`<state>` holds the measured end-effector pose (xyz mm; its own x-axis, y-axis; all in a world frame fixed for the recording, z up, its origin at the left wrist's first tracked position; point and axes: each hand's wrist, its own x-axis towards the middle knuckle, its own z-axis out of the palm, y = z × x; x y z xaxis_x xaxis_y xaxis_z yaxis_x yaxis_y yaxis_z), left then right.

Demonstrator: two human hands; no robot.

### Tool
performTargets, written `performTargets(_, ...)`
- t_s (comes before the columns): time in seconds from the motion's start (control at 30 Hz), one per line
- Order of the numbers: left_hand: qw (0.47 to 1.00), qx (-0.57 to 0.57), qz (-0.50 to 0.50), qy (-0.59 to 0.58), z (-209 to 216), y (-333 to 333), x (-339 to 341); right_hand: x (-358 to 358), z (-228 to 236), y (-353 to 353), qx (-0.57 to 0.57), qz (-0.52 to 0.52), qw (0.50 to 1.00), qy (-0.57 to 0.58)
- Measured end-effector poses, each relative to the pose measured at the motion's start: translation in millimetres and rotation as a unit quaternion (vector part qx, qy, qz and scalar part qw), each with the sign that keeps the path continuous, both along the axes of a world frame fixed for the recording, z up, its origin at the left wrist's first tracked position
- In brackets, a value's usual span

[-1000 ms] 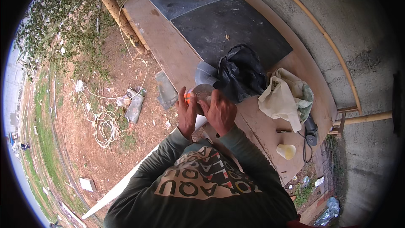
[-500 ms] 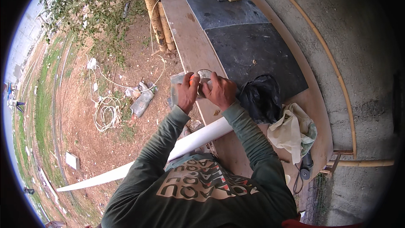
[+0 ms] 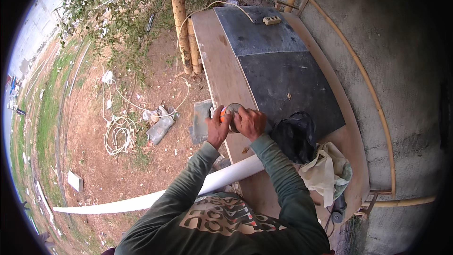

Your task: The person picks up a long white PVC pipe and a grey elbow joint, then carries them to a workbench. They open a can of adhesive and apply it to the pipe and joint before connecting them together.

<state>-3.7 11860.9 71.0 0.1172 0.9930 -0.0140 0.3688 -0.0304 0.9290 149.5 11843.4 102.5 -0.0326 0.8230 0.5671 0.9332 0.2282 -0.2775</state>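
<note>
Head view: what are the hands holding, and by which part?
A round grey-and-orange object: left hand at its orange side, right hand at its right edge.

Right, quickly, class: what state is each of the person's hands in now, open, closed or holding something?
Left hand: closed, holding a small round orange-and-grey item.
Right hand: closed, holding the same item from its right side.

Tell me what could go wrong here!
The small round thing could slip from the left hand and right hand, maybe dropping off the table's edge nearby. The long white pipe sticks out past the table, so the right arm might bump it. The pale cable coiled on the ground might trip someone.
</note>
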Motion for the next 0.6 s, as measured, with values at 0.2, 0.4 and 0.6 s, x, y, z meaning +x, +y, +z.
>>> performTargets(0.2, 0.984, -0.080, -0.124, -0.098, 24, 35, -16, -1, 28, 10, 0.075, 0.120, 0.989, -0.048)
performTargets(0.4, 0.891, -0.308, -0.334, -0.005, 57, 71, -31, -1, 41, 4, 0.074, 0.377, 0.907, -0.174)
performTargets(0.6, 0.943, -0.195, -0.264, -0.055, 15, 76, -20, 21, 31, 7, -0.041, 0.285, 0.947, -0.140)
